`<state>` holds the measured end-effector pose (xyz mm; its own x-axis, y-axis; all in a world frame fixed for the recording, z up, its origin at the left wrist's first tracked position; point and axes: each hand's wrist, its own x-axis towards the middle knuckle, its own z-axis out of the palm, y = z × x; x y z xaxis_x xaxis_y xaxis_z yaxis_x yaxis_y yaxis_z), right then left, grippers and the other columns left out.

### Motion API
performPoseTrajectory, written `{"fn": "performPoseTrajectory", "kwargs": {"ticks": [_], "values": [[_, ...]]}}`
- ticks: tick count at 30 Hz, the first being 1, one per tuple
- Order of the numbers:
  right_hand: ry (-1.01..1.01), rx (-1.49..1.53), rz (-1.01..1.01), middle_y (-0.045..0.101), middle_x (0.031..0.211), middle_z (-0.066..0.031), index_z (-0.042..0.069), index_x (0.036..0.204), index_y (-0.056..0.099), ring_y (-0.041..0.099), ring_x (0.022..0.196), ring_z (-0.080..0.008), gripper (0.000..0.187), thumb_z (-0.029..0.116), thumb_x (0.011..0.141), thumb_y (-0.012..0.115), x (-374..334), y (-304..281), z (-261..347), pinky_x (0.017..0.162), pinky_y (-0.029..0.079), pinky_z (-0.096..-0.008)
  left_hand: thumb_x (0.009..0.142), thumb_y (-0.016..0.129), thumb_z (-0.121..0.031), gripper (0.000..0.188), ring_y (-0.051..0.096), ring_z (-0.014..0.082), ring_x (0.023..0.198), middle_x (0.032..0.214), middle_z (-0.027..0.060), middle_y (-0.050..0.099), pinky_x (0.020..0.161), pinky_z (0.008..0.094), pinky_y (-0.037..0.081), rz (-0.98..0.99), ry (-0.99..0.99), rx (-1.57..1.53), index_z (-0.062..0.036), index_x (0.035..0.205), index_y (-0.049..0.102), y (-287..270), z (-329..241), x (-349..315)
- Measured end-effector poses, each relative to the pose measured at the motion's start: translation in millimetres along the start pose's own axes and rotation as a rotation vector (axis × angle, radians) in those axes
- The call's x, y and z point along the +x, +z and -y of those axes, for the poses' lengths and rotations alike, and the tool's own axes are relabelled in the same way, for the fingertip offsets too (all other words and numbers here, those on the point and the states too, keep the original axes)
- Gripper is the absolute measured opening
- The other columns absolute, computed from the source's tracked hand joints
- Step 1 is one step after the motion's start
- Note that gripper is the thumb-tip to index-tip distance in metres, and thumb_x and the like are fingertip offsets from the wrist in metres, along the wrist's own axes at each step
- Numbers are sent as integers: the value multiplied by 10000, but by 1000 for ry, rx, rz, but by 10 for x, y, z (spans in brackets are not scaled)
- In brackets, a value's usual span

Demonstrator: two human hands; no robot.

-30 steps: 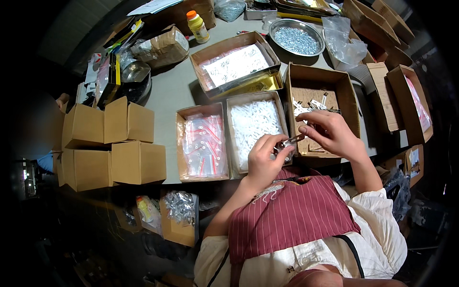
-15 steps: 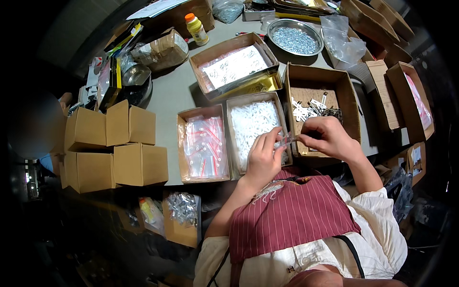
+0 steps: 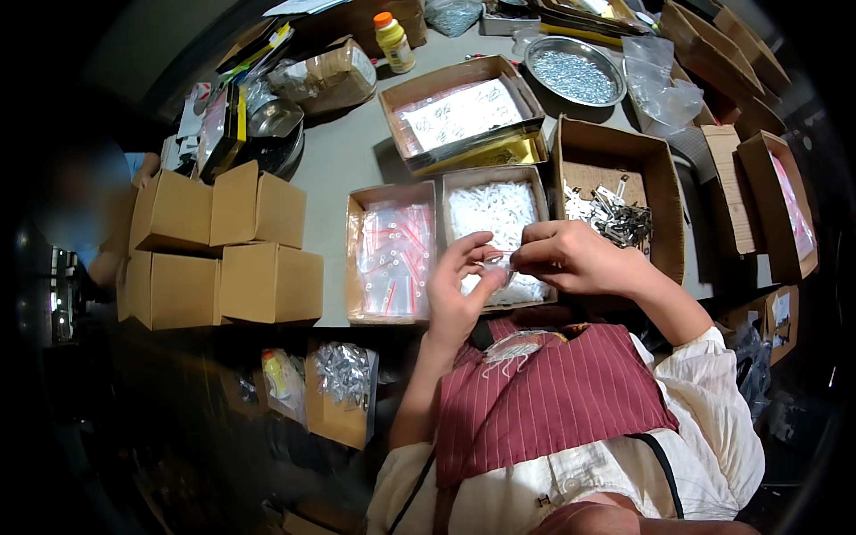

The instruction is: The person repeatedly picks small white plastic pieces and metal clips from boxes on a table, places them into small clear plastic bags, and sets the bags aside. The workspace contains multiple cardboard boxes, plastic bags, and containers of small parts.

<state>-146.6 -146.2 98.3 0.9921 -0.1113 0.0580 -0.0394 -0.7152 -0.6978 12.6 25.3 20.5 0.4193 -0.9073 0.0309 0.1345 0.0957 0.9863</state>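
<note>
Over the front of the box of white plastic pieces [image 3: 493, 207], my two hands meet at a small clear zip bag [image 3: 499, 264]. My left hand [image 3: 460, 287] is curled round the bag, thumb and fingers at its side. From the right, my right hand [image 3: 575, 256] pinches the bag's edge with thumb and fingertips; whether it also holds a small part is hidden. Left of the hands is a box of red-striped zip bags [image 3: 390, 259]. To the right, a carton [image 3: 664, 169] holds white and dark metal pieces [image 3: 615, 214].
Several open brown cartons [image 3: 272, 276] stand at the table's left. Farther back are a box with a written sheet [image 3: 468, 114], a round metal bowl of small shiny parts [image 3: 575, 76] and a yellow bottle [image 3: 393, 43]. Another person [image 3: 89, 196] is at the far left.
Both hands have moved left, away from the metal-piece carton, with the bag between them. The right hand has come closer to the left one. The whole view has shifted slightly.
</note>
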Motion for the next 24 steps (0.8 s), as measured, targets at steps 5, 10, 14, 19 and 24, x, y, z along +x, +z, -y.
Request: {"fn": "performPoseTrajectory", "kwargs": {"ticks": [5,10,14,19,24], "values": [[-389,-25,4,650,1049,-110,47,1001,751,635,987,-320,285,29,723,694,241,74,128,894,506,-438,846,820,-137,438,664,195,1097,1174,115,701,950,326,506,258,339,438,15,1219,647,-232,101,-18],[2,152,-46,639,1103,-169,11,1141,656,679,959,-348,358,-62,791,676,572,332,-341,823,548,-420,947,752,-153,174,585,66,806,851,-5,634,725,240,473,-131,-268,-101,-30,966,630,-162,139,-164],[309,-460,507,641,1238,-215,0,1360,530,701,1029,-363,621,249,849,781,548,933,-615,848,585,-472,929,767,-143,173,556,71,785,848,-14,610,727,247,459,-206,-182,-11,-47,940,624,-314,331,-208],[-8,-437,502,743,886,-184,25,944,704,747,859,-361,151,107,848,620,501,1065,-635,769,603,-466,912,779,-135,169,561,80,807,870,-13,632,753,256,462,-217,-110,150,-50,925,633,-334,199,-237],[45,-38,142,750,929,-226,-10,1134,719,755,850,-337,300,35,838,696,451,600,-849,763,594,-446,914,780,-137,179,575,81,809,845,4,646,752,267,478,-190,-112,283,-33,928,634,-294,110,-208]]}}
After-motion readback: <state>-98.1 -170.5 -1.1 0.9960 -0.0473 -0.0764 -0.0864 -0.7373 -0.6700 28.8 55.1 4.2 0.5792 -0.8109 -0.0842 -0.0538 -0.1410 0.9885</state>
